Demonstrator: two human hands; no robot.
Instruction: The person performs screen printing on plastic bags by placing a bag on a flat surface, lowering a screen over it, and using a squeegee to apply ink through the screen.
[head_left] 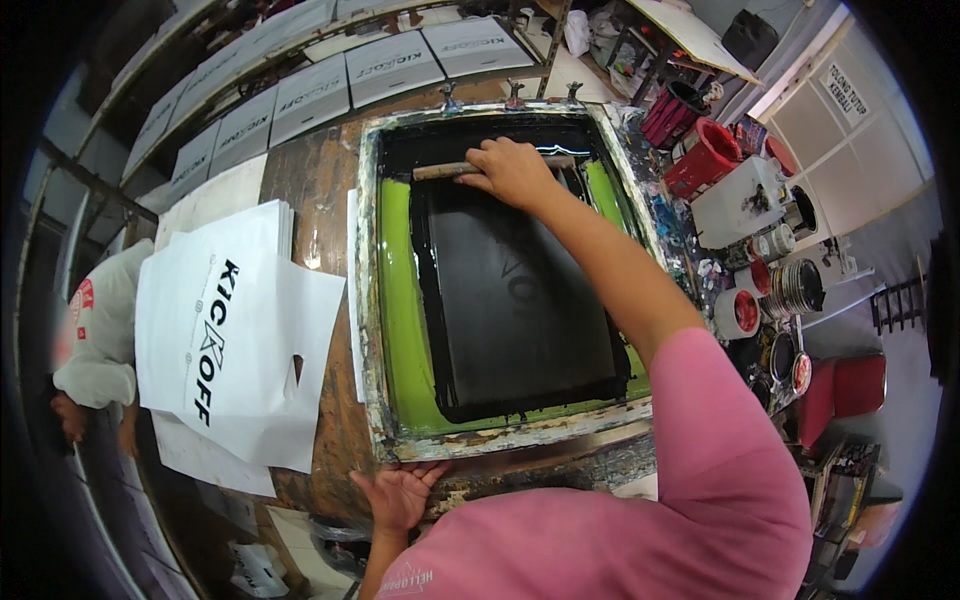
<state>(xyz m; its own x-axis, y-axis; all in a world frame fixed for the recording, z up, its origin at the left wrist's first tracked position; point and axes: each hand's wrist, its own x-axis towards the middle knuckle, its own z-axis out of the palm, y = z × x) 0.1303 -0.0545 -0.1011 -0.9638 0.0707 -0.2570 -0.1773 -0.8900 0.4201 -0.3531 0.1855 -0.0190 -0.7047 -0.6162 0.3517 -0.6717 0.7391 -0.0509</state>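
Note:
A screen-printing frame (520,430) with a green mesh and black ink lies flat on a worn wooden table (315,180). My right hand (515,172) reaches to the frame's far end and grips a wooden-handled squeegee (440,171) lying across the black ink. Near the bottom of the view, my left hand (397,493) rests open against the near edge of the frame, fingers spread. A printed white bag (235,335) with a cut-out handle lies on a stack of white bags left of the frame.
Printed white sheets (390,65) lie in rows on racks at the back left. Ink cans and tubs (740,312), a red basket (705,155) and a white container (740,200) crowd the right side. Another person in white (100,325) stands at the far left.

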